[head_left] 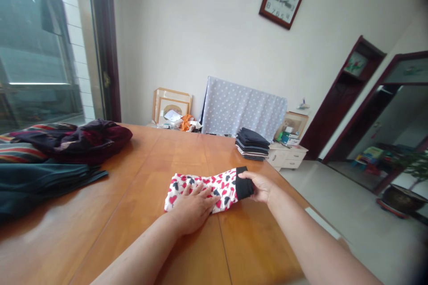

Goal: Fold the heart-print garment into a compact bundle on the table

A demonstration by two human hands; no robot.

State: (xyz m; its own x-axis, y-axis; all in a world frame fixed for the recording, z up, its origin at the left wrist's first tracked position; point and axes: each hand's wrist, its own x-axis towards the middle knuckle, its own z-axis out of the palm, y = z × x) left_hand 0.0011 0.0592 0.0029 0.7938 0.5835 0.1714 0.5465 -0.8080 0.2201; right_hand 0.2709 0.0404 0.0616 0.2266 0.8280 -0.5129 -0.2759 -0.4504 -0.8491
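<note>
A folded garment [227,181], white with red and black hearts, lies on the wooden table [147,160]. Its right end is a black band, and its exact kind cannot be told from this fold. My left hand [197,207] rests flat on the printed cloth, fingers spread. At the black end, my right hand [259,185] grips the band, thumb on top and the other fingers underneath, partly hidden.
Dark folded clothes [252,143] are stacked near the table's far right corner. On the left lie a crumpled purple garment [100,140] and dark green cloth [50,187]. Beyond the table stand a dotted cloth cover [240,104] and a white cabinet [287,156].
</note>
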